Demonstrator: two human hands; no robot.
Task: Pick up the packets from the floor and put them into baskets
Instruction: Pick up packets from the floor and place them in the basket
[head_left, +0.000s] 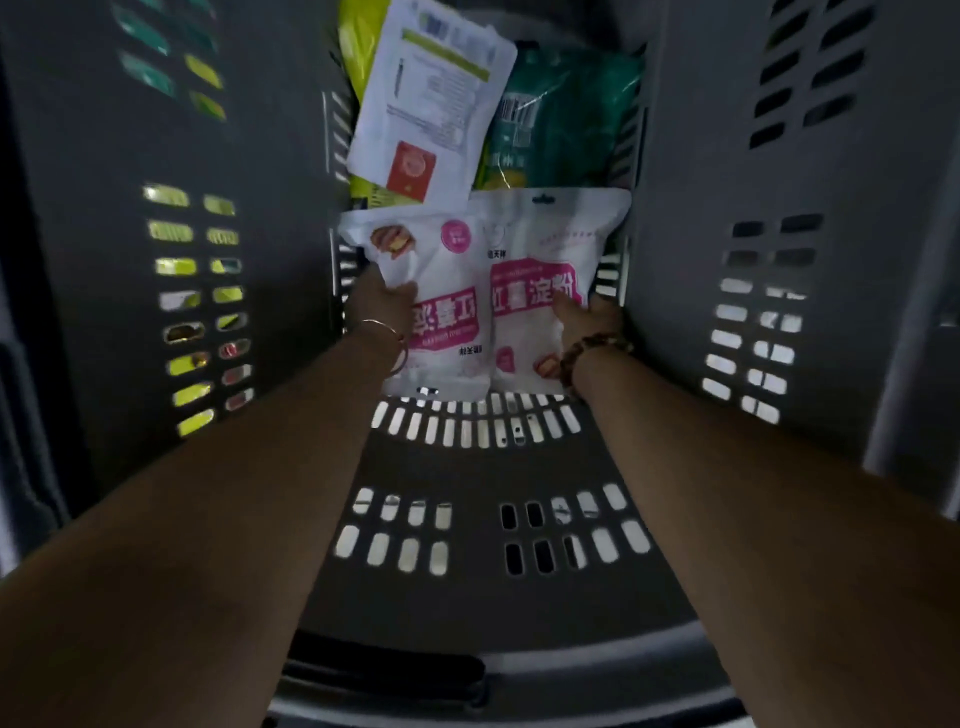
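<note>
I look down into a deep grey slotted basket (467, 467). Two white packets with pink labels lie side by side on its bottom. My left hand (382, 306) grips the left white-and-pink packet (441, 291) at its left edge, thumb on top. My right hand (587, 317) holds the right white-and-pink packet (540, 270) at its lower right edge, thumb pressed on the pink label. Further in lie a white packet (431, 98) showing printed text and a red square, a green packet (566, 119) and a yellow-green packet (358, 41).
The basket's tall grey walls (727, 156) close in on both sides, with slots letting light through. Its near rim and dark handle (384, 670) lie at the bottom of the view. Both forearms reach deep inside; bare basket floor shows in front of the packets.
</note>
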